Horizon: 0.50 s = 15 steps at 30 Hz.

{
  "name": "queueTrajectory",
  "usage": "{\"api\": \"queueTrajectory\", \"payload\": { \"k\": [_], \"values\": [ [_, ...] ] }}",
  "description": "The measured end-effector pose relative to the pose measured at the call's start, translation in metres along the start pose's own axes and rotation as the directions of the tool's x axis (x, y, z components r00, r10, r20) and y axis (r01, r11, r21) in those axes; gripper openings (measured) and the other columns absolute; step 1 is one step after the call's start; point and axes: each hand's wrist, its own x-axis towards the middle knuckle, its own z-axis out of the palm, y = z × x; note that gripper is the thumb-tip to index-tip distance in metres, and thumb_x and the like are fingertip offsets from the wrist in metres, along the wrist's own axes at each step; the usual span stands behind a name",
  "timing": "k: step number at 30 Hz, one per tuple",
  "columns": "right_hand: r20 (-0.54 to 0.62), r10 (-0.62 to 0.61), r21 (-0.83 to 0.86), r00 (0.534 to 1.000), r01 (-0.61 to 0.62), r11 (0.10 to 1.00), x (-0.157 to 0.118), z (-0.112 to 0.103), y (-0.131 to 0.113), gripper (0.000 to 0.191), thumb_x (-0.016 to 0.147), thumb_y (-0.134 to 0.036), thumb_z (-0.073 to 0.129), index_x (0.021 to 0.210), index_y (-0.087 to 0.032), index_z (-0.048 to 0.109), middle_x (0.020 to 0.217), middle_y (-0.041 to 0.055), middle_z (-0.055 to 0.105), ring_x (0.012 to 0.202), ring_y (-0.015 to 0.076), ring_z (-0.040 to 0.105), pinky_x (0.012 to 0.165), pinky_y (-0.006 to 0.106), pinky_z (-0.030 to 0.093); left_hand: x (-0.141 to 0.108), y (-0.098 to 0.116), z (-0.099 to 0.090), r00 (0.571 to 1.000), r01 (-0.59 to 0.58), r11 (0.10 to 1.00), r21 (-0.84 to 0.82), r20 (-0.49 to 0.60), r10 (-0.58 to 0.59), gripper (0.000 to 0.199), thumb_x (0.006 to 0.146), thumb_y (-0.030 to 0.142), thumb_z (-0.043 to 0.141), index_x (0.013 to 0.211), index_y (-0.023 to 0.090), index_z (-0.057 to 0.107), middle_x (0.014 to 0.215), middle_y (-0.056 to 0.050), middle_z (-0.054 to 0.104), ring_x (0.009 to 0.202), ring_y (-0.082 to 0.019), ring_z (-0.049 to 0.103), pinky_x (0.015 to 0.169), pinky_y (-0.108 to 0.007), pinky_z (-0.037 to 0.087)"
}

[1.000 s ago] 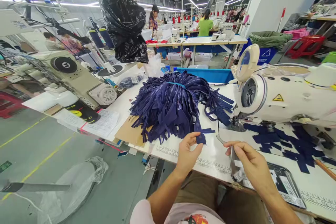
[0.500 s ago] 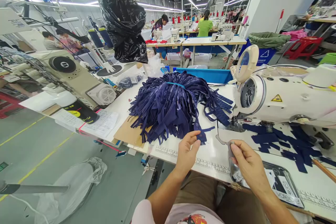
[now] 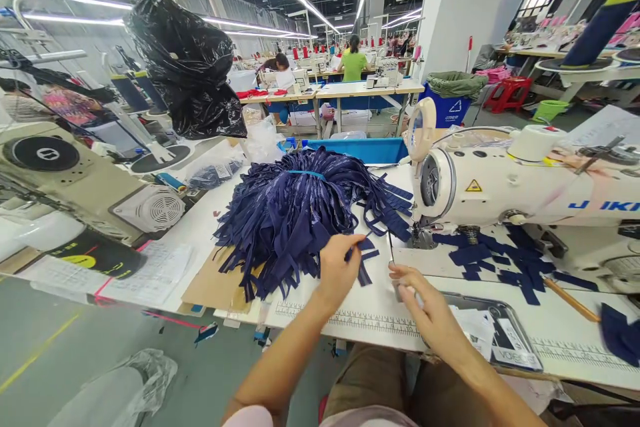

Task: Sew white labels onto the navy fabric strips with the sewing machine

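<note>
My left hand [image 3: 340, 270] is at the front edge of a big bundle of navy fabric strips [image 3: 295, 213], tied round with a light blue band [image 3: 307, 174]. Its thumb and forefinger are curled together, with navy cloth showing between them. A few loose strip ends [image 3: 367, 272] lie beside the fingertips. Closer to the sewing machine, my right hand [image 3: 425, 307] has its fingers closed on a small grey piece [image 3: 399, 291], mostly covered by them. A thin, dark-tipped tool [image 3: 391, 248] meets those fingertips; its lower part is hidden.
A white sewing machine [image 3: 480, 180] stands to the right, with navy scraps [image 3: 500, 257] under its arm. By my right forearm sits a metal tray [image 3: 533, 363] with white labels. An orange-handled tool [image 3: 573, 299] lies farther right. A black plastic bag [image 3: 187, 67] hangs at left.
The view has swung right, bringing more of the sewing machine in. My right hand has come closer to the left one, its fingers now at the thin tool. The left hand's fingers have curled in more.
</note>
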Motion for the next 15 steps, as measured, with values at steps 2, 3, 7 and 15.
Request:
{"api": "queueTrajectory", "payload": {
  "k": [2,3,7,15],
  "values": [
    [0.166,-0.060,-0.124,0.984,0.081,0.989,0.010,0.002,0.004,0.022,0.088,-0.029,0.034,0.075,-0.021,0.049,0.127,0.0108,0.046,0.117,0.0214,0.043,0.090,0.036,0.040,0.023,-0.005,-0.003,0.989,-0.148,0.979,0.138,0.010,0.148,0.015,0.077,0.013,0.050,0.082,0.019,0.063,0.080,-0.004,0.059,0.079,-0.016,0.055,0.073,-0.031,0.043],
    [0.241,-0.082,-0.182,0.967,0.128,0.975,0.018,0.003,0.005,0.021,0.087,-0.027,0.035,0.075,-0.020,0.050,0.131,0.0116,0.043,0.121,0.0221,0.038,0.094,0.038,0.037,0.034,-0.006,-0.003,0.979,-0.204,0.963,0.173,0.029,0.202,0.011,0.076,0.016,0.052,0.079,0.018,0.062,0.083,-0.005,0.059,0.082,-0.017,0.054,0.075,-0.032,0.042],
    [0.507,-0.038,-0.355,0.861,0.248,0.901,0.055,0.011,0.003,0.017,0.084,-0.018,0.039,0.082,-0.015,0.056,0.131,0.0177,0.040,0.127,0.0273,0.028,0.100,0.048,0.027,0.059,-0.014,0.014,0.924,-0.292,0.952,0.094,0.284,0.256,0.005,0.076,0.015,0.052,0.075,0.016,0.057,0.086,-0.003,0.061,0.084,-0.015,0.054,0.082,-0.031,0.040],
    [0.662,-0.161,-0.108,0.732,0.306,0.946,0.029,0.022,-0.028,0.017,0.084,-0.020,0.040,0.086,-0.018,0.058,0.104,0.0090,0.062,0.101,0.0197,0.054,0.096,0.041,0.034,0.036,-0.054,0.036,0.517,-0.694,0.691,0.200,0.807,0.286,0.011,0.082,0.012,0.046,0.075,0.014,0.055,0.076,-0.003,0.057,0.065,-0.013,0.052,0.061,-0.027,0.038]
  ]
}}
